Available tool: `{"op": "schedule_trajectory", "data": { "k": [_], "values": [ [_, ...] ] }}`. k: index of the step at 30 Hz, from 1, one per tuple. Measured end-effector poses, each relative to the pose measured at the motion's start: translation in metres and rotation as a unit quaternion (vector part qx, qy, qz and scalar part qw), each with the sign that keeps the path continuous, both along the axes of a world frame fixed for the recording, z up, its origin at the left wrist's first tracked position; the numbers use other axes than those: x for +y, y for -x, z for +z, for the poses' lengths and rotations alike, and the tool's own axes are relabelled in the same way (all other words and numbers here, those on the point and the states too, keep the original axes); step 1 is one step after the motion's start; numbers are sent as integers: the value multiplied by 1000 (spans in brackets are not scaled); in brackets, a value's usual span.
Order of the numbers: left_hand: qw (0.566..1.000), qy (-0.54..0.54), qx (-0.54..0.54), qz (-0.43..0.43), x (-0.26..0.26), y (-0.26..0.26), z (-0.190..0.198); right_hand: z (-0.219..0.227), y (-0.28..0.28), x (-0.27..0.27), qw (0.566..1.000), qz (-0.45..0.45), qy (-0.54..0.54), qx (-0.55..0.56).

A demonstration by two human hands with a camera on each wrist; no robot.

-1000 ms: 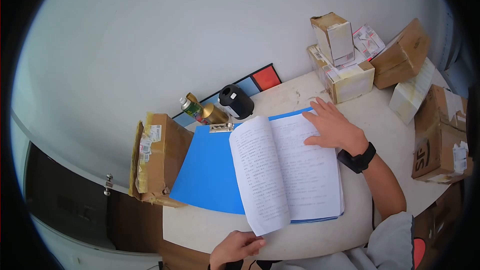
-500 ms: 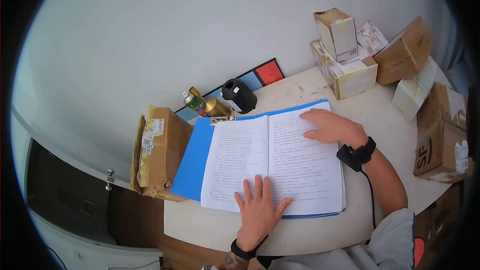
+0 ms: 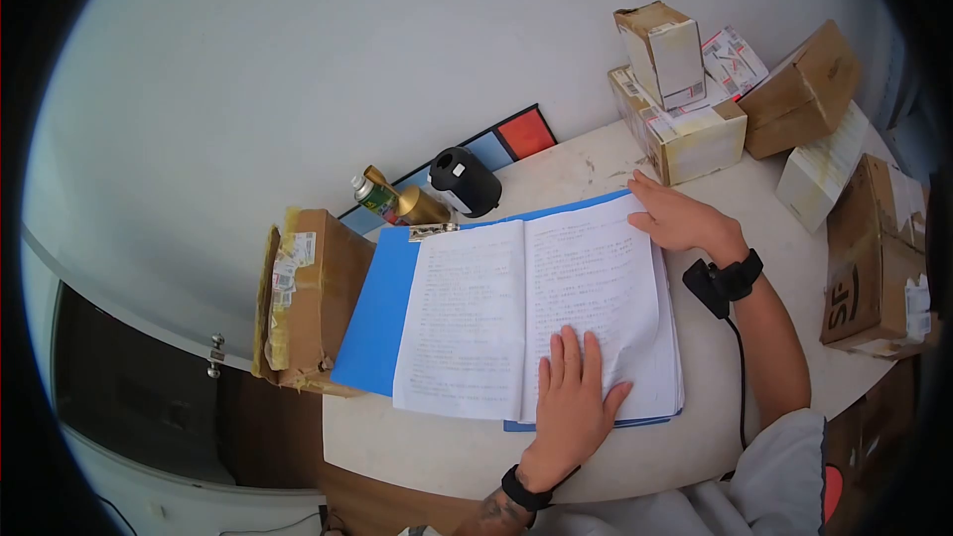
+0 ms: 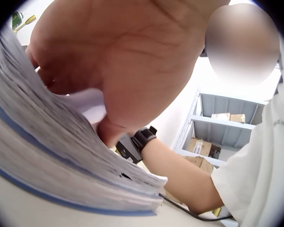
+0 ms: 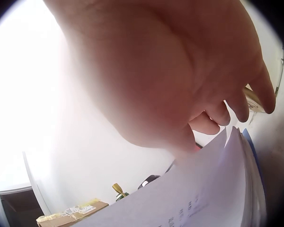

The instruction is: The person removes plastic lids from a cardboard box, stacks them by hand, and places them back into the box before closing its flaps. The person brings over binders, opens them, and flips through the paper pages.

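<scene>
On the table lies a thick stack of printed sheets (image 3: 467, 318), spread as two facing pages over a blue clipboard folder (image 3: 362, 323) with a metal clip (image 3: 433, 231). My left hand (image 3: 576, 400) rests flat on the lower part of the right page, fingers straight and spread slightly. At that page's upper right corner is my right hand (image 3: 685, 215), its thumb on the sheet near the edge. Seen from the right wrist, its fingers (image 5: 237, 105) extend loosely past the page edge. The left wrist view shows the layered paper edges (image 4: 75, 137) beneath my left palm.
Behind the folder stand a black cylindrical container (image 3: 465, 183), a gold-coloured cup (image 3: 421, 206) and a spray can (image 3: 375, 199). A taped cardboard box (image 3: 323, 288) sits at the left. Several boxes (image 3: 690, 139) are piled at the back right, with an SF carton (image 3: 874, 258) nearer.
The raised sheet has come down flat on the left side. My left hand rose from the table's front edge onto the pages, then slid right. My right hand shifted toward the page's upper right corner.
</scene>
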State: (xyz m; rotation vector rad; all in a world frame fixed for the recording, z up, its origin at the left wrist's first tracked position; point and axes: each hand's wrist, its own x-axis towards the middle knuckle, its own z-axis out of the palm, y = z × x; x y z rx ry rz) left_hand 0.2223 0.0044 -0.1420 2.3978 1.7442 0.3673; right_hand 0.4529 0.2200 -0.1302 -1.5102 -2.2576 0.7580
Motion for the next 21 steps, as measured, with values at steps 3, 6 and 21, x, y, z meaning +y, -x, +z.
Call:
{"op": "schedule_trajectory", "data": {
  "k": [3, 6, 21],
  "values": [
    [992, 20, -103, 67, 8, 34, 17, 13, -2, 1, 995, -38, 15, 88],
    [964, -112, 52, 235, 8, 93, 34, 45, -3, -10, 993, -57, 42, 94],
    [1000, 14, 7, -14, -3, -2, 1, 1, -4, 2, 999, 22, 15, -28]
  ]
}}
